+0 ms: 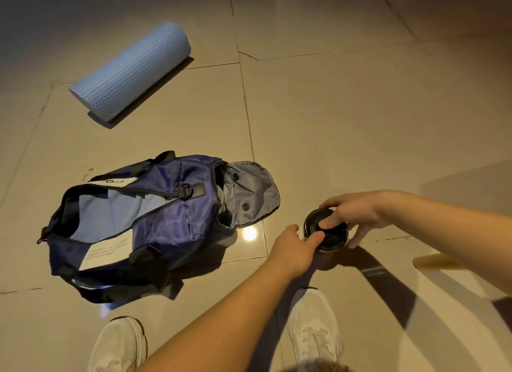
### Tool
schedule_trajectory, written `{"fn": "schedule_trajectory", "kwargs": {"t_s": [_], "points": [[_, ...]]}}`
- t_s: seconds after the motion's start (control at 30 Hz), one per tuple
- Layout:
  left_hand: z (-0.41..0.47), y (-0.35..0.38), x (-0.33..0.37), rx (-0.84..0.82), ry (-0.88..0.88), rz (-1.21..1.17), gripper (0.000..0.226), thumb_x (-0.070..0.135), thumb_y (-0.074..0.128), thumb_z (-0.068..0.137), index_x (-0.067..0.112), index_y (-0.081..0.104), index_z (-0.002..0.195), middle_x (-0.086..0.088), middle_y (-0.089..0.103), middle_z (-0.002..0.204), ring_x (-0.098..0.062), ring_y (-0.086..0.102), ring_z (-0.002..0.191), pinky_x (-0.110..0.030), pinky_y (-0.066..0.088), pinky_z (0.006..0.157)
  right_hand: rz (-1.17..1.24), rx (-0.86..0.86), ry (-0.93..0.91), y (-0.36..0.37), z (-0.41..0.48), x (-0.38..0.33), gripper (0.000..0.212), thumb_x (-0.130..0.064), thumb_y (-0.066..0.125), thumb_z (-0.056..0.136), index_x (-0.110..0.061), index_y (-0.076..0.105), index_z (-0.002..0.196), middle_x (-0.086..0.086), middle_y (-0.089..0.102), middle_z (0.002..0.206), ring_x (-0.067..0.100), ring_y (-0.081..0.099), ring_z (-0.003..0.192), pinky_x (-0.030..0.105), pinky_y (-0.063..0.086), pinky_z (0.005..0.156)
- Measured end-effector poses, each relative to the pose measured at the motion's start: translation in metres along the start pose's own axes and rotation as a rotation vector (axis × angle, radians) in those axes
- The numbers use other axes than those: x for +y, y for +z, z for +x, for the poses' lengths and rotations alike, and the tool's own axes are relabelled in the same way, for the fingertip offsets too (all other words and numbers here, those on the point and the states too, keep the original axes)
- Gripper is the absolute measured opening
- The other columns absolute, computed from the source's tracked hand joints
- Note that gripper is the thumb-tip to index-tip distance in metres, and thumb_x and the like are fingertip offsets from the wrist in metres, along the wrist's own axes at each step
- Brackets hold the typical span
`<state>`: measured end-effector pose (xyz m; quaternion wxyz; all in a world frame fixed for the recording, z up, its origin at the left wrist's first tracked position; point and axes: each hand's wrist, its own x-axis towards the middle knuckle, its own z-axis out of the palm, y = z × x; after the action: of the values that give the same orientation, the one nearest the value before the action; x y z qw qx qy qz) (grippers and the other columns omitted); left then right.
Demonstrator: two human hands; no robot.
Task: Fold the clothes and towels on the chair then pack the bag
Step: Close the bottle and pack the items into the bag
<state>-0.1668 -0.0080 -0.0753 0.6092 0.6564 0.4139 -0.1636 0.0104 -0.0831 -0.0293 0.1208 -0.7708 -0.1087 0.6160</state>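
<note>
Your left hand [293, 249] and right hand [357, 211] both grip a dark round-lidded bottle [327, 231] standing on the tiled floor [332, 122]. Just left of it, the navy duffel bag [155, 219] lies unzipped, its white labels' [106, 253] print too small to read.

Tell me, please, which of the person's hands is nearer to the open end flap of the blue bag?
Left. The left hand is just right of the bag's end flap, its thumb on the dark bottle. The right hand grips the bottle's far side, further right.
</note>
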Motion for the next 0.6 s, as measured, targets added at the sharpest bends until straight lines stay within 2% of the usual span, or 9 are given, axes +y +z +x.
{"fn": "schedule_trajectory", "kwargs": {"t_s": [0.1, 0.17, 0.27, 0.37, 0.43, 0.53, 0.6], "points": [[0.003, 0.002, -0.001, -0.001, 0.071, -0.086, 0.054, 0.048, 0.063, 0.095, 0.012, 0.058, 0.135, -0.009, 0.070, 0.116, -0.027, 0.070, 0.103, -0.047, 0.059, 0.092, 0.061, 0.003, -0.059, 0.004, 0.005, 0.007, 0.054, -0.017, 0.074, 0.094, -0.021, 0.050, 0.142, 0.012, 0.059, 0.128, 0.038, 0.064, 0.114, 0.053, 0.062, 0.085], [0.002, -0.003, 0.001, 0.002, 0.101, -0.098, 0.039, 0.040, 0.063, 0.099, 0.011, 0.062, 0.125, -0.009, 0.073, 0.108, -0.025, 0.072, 0.098, -0.043, 0.060, 0.089, 0.076, -0.010, -0.093, 0.002, 0.007, 0.004, 0.055, -0.017, 0.079, 0.089, -0.020, 0.053, 0.138, 0.013, 0.060, 0.126, 0.038, 0.068, 0.108, 0.053, 0.062, 0.084], [-0.004, -0.026, 0.013, 0.060, 0.160, -0.048, 0.029, 0.041, 0.063, 0.098, 0.016, 0.063, 0.114, -0.009, 0.073, 0.101, -0.028, 0.072, 0.094, -0.040, 0.058, 0.078, 0.071, -0.018, -0.200, -0.003, 0.005, -0.017, 0.062, -0.020, 0.086, 0.082, -0.020, 0.054, 0.135, 0.014, 0.060, 0.127, 0.037, 0.070, 0.105, 0.054, 0.062, 0.083], [-0.011, -0.067, 0.032, 0.115, 0.229, 0.037, 0.026, 0.046, 0.059, 0.100, 0.024, 0.060, 0.113, -0.003, 0.072, 0.105, -0.024, 0.070, 0.095, -0.042, 0.056, 0.084, 0.115, 0.008, -0.319, -0.002, 0.004, -0.051, 0.057, -0.020, 0.085, 0.083, -0.020, 0.056, 0.132, 0.014, 0.062, 0.124, 0.036, 0.070, 0.104, 0.055, 0.062, 0.082], [-0.013, -0.097, 0.046, 0.178, 0.272, 0.131, 0.034, 0.050, 0.048, 0.104, 0.022, 0.062, 0.115, -0.002, 0.070, 0.102, -0.023, 0.067, 0.094, -0.039, 0.055, 0.081, 0.175, 0.020, -0.386, 0.002, 0.008, -0.076, 0.057, -0.025, 0.085, 0.083, -0.020, 0.055, 0.132, 0.016, 0.065, 0.122, 0.037, 0.073, 0.101, 0.053, 0.063, 0.081], [-0.003, -0.143, 0.058, 0.379, 0.264, 0.355, 0.037, 0.038, 0.034, 0.110, 0.016, 0.059, 0.095, -0.011, 0.066, 0.095, -0.033, 0.064, 0.093, -0.038, 0.047, 0.076, 0.260, 0.044, -0.458, 0.013, 0.020, -0.110, 0.053, -0.030, 0.082, 0.086, -0.021, 0.055, 0.131, 0.016, 0.068, 0.119, 0.036, 0.074, 0.100, 0.049, 0.064, 0.079], [0.010, -0.171, 0.058, 0.494, 0.201, 0.529, 0.027, 0.026, 0.038, 0.108, 0.011, 0.058, 0.097, -0.016, 0.066, 0.097, -0.037, 0.063, 0.089, -0.037, 0.046, 0.069, 0.286, 0.084, -0.481, 0.024, 0.028, -0.130, 0.049, -0.035, 0.080, 0.087, -0.021, 0.057, 0.127, 0.012, 0.069, 0.116, 0.033, 0.074, 0.098, 0.046, 0.064, 0.078]]}}
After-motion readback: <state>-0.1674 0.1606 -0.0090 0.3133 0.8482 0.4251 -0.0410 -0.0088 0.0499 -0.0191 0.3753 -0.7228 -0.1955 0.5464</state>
